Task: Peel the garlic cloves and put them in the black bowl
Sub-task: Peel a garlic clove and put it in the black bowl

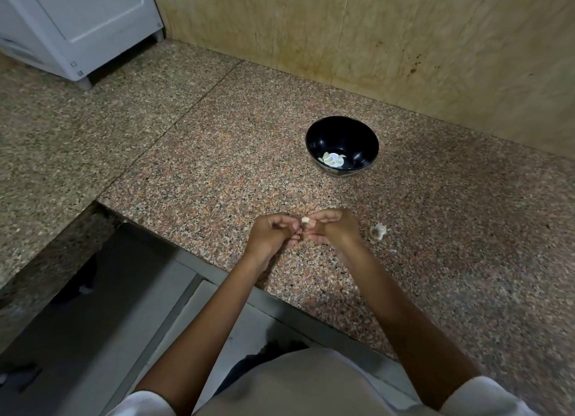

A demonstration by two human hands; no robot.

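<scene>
Centre frame, our left hand (273,233) and right hand (329,228) pinch one garlic clove (305,220) between curled fingers over the granite counter (217,172). Peeled cloves (333,160) lie in the black bowl (348,135), just above.

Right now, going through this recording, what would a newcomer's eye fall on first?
The two hands meeting near the counter's front edge: the left hand and right hand pinch a small clove between them. Beyond them, toward the wall, stands the black bowl with a few peeled cloves at its bottom. A garlic remnant lies on the counter just right of the right hand.
</scene>
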